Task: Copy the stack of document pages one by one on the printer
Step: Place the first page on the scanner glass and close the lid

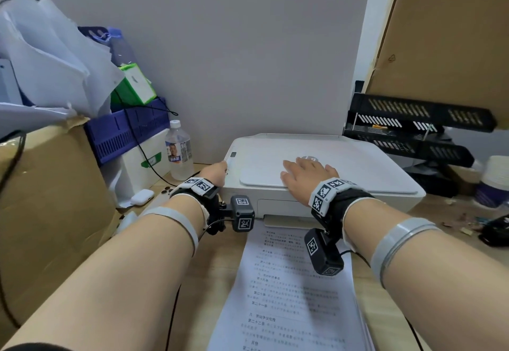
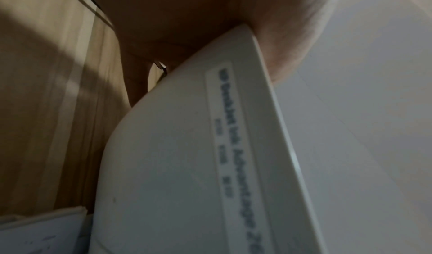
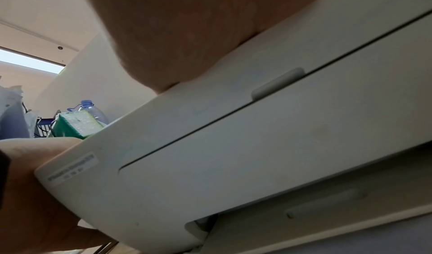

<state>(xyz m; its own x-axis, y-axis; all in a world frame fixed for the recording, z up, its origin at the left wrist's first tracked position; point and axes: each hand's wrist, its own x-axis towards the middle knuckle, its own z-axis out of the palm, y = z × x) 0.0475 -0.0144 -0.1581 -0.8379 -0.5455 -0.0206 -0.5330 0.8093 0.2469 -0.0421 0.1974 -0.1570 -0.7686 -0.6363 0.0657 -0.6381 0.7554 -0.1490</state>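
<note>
The white printer (image 1: 358,163) stands on the wooden desk with its lid down. My right hand (image 1: 303,174) lies flat on the lid, fingers straight; the right wrist view shows the palm (image 3: 175,36) resting on the printer (image 3: 257,147). My left hand (image 1: 217,171) holds the printer's front-left corner. In the left wrist view the thumb lies on top and a finger runs down the side of the printer (image 2: 175,165). The stack of printed pages (image 1: 286,295) lies on the desk in front of the printer, between my forearms. The scanner glass is hidden.
A water bottle (image 1: 179,152) and a white earbuds case (image 1: 141,197) sit left of the printer. A big cardboard box (image 1: 49,199) and a blue basket (image 1: 129,127) crowd the left. Black letter trays (image 1: 407,127) and stacked paper cups (image 1: 493,182) stand right.
</note>
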